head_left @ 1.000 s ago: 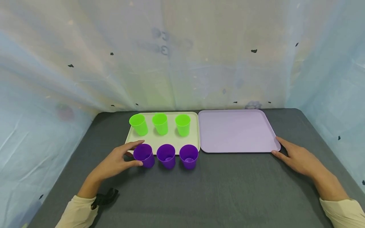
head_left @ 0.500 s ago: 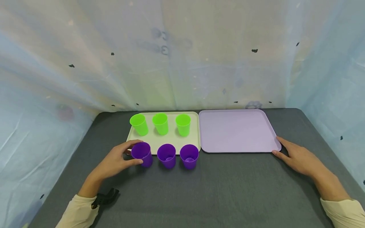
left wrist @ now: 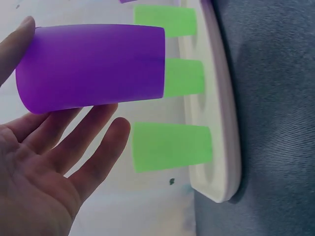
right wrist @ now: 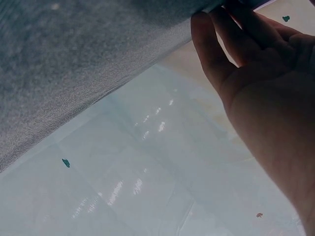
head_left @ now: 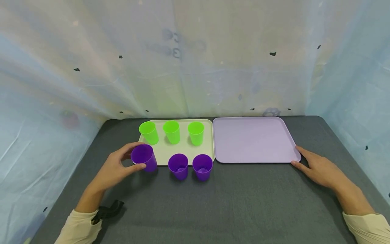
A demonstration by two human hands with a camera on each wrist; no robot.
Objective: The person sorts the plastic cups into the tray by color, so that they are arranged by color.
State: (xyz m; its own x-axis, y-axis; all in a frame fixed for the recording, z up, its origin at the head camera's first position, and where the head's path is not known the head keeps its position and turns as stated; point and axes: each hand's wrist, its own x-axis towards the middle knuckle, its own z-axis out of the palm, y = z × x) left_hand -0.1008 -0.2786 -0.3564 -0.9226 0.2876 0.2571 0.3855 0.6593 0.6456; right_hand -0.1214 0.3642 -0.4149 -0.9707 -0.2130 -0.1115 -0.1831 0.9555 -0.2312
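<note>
Faint dark marks on the backdrop sheet [head_left: 176,45], upper centre in the head view: two rows of blurred characters seen through the plastic, seemingly mirrored. Lower row might hold a "3"; nothing can be read for certain. No print on the cups [head_left: 178,166], the green tray [head_left: 182,149] or the purple tray [head_left: 253,139]. Wrist views: no writing.
</note>
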